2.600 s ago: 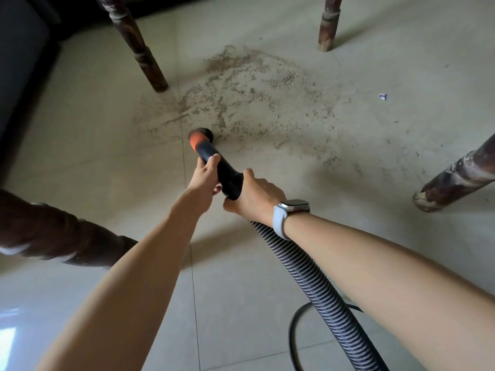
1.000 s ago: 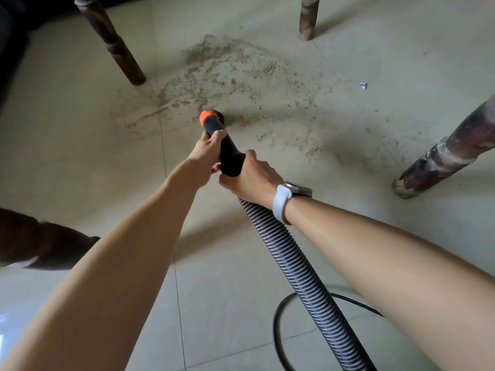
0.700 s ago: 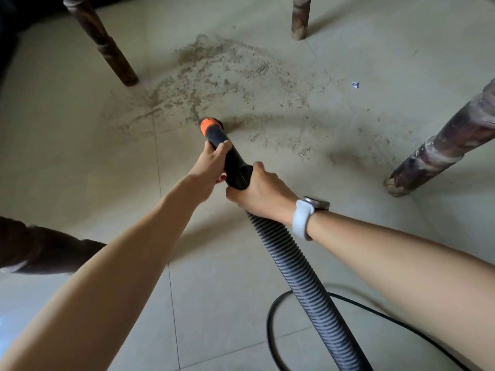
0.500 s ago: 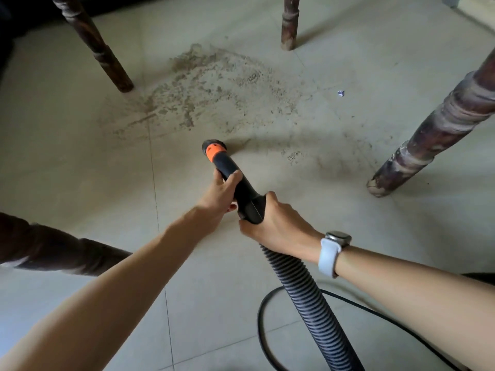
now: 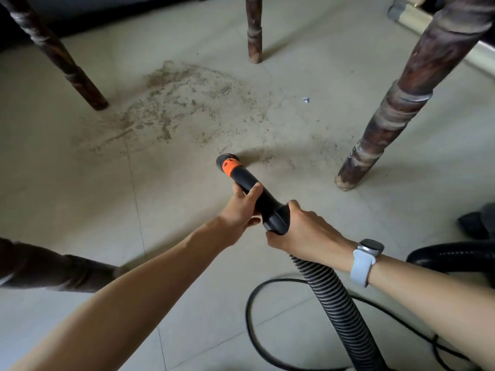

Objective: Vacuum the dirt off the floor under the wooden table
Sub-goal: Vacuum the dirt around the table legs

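left hand [image 5: 241,208] grip wrapped round nozzle [image 5: 247,183] | right hand [image 5: 302,232] grip clutching hose [image 5: 334,303] end | nozzle tip at near edge of dirt [image 5: 187,108] | dirt on floor [image 5: 67,183] between bench legs [image 5: 396,108]

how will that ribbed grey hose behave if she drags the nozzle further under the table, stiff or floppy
Probably floppy: the ribbed hose curves away below the right hand, and its corrugations suggest easy bending. It will likely trail along the tile floor rather than push back. It could snag the black cable looped beside it.
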Available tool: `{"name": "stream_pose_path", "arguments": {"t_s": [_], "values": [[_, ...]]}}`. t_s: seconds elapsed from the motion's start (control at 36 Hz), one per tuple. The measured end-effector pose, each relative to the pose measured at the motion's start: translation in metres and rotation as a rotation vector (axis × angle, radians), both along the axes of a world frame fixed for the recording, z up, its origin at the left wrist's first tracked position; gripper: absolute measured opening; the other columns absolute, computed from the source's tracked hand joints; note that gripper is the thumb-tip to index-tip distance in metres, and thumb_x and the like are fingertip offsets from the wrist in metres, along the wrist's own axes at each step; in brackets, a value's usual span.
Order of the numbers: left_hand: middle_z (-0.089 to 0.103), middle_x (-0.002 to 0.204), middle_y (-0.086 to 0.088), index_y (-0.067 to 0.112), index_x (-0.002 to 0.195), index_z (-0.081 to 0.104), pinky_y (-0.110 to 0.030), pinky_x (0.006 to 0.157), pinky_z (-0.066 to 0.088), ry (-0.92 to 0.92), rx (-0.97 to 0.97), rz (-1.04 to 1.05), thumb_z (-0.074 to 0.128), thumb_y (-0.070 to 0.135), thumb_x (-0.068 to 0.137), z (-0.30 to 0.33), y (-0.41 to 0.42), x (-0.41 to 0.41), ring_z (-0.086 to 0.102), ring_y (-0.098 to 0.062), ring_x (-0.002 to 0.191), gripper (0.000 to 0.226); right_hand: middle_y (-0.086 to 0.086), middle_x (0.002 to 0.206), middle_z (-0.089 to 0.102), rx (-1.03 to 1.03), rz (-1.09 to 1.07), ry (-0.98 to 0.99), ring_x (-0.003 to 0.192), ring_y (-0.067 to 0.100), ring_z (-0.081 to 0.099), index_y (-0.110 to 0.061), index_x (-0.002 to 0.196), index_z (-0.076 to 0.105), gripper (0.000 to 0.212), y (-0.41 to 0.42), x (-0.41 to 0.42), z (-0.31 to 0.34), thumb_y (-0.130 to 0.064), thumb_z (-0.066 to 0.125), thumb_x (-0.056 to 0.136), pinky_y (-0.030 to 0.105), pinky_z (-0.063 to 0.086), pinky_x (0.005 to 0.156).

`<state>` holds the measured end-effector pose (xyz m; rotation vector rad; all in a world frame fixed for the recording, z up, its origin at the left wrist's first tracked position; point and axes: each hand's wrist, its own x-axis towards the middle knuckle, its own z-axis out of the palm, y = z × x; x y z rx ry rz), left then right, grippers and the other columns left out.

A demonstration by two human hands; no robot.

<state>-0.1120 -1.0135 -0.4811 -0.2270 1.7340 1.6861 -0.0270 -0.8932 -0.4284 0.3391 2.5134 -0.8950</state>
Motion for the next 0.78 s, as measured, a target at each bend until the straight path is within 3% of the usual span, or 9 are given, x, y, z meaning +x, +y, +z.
{"name": "stream_pose_path", "arguments": {"t_s": [0.11,0.25,0.42,0.78], "values": [[0.057,0.109,-0.004,0.027,0.141,0.024,-0.041,0.088,0.045,0.063,-0.078,-0.05,0.043,0.035,0.099,-0.006,-0.003,-0.006,0.06,-0.022,0.092,0.047,-0.001,0.08,0.06,-0.021,-0.055,0.034,0.07,0.021,0.063,-0.016,0.1,0.039,0.042,-0.008,0.0,-0.018,-0.046,0.06,0.08,0.034,0.052,0.063],[0.056,0.1,0.001,0.025,0.142,0.024,-0.035,0.08,0.041,0.104,-0.132,-0.062,0.04,0.035,0.1,-0.015,-0.011,-0.016,0.057,-0.012,0.078,0.046,0.002,0.077,0.062,-0.02,-0.036,0.079,0.065,0.024,0.063,-0.014,0.099,0.038,0.04,-0.016,-0.01,-0.034,-0.043,0.059,0.082,0.038,0.052,0.061],[0.051,0.127,-0.006,0.027,0.144,0.019,-0.035,0.078,0.041,0.134,-0.151,-0.02,0.039,0.034,0.101,-0.02,-0.007,-0.028,0.053,-0.022,0.102,0.048,0.002,0.076,0.061,-0.017,0.012,0.1,0.064,0.024,0.062,-0.013,0.099,0.037,0.039,-0.009,-0.029,-0.047,-0.041,0.06,0.083,0.034,0.047,0.056],[0.046,0.137,-0.006,0.027,0.141,0.023,-0.039,0.083,0.042,0.178,-0.136,0.119,0.041,0.033,0.101,-0.029,-0.026,-0.085,0.05,-0.029,0.122,0.044,0.004,0.082,0.061,-0.155,0.039,0.101,0.072,0.028,0.064,-0.011,0.102,0.038,0.041,-0.028,-0.096,-0.064,-0.039,0.062,0.083,0.041,0.052,0.064]]}}
